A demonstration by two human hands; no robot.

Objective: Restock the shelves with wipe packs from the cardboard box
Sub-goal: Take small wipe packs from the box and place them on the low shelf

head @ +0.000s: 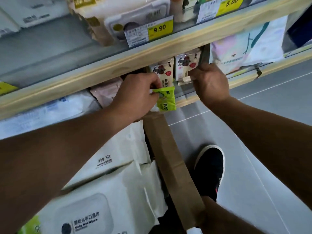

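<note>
1. Left hand (136, 92): I see its fingers curled, pinching the top edge of a small green wipe pack (166, 100). The pack hangs just in front of the wooden edge of the lower shelf (185, 100).
2. Right hand (211, 83): its fingers are curled round the lower edge of a white wipe pack (186, 65) printed with a dark cartoon figure and a red heart. That pack stands upright on the lower shelf.
3. A second white pack of the same print (163, 71) stands just beside it to the left, directly behind the green pack.
4. Cardboard box (170, 159): I see one brown flap or wall running down the middle of the view, below the hands. Large white wipe packs (118, 159) lie against its left side; I cannot tell whether they rest inside the box or on a lower shelf.
5. Upper shelf (101, 65): its wooden edge crosses the view above both hands. It carries a beige lidded pack (135, 19) and a yellow price tag reading 9.90 (159, 29); a second tag reading 5.00 (231, 4) stands further right.
6. A pastel pack (236, 54) lies on the lower shelf, right of the right hand.
7. A black shoe (211, 168) stands on the grey floor (270, 132), just right of the box.
</note>
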